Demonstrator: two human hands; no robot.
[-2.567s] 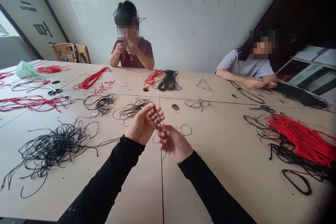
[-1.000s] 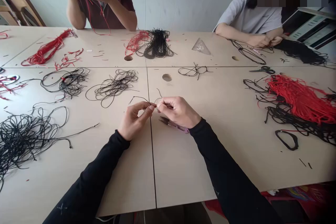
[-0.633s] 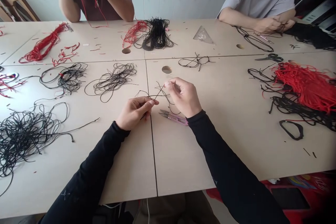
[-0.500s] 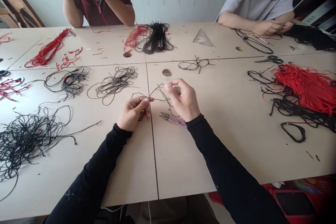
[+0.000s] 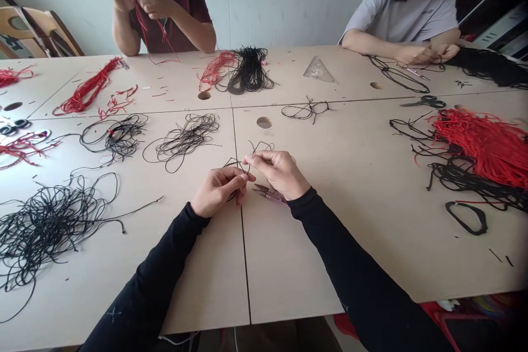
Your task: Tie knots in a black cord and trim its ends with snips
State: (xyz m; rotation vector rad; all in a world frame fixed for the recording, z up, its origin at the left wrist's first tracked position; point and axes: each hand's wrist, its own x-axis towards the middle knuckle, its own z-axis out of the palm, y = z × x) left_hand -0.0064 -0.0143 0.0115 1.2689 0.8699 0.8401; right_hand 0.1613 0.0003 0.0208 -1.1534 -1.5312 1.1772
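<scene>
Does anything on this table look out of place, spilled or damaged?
Nothing looks damaged. Short cord offcuts lie scattered over the table, and the pink snips sit half hidden under the right hand, which pinches a black cord with the left hand.

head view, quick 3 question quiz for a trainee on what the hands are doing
1. True or false: the left hand and the right hand both pinch one thin black cord.
2. What lies on the table just beneath the right hand? A pink snips B green bag C ruler
3. Fill in: the big cord pile at the far right is mostly ___.
Key: 1 true; 2 A; 3 red
</scene>
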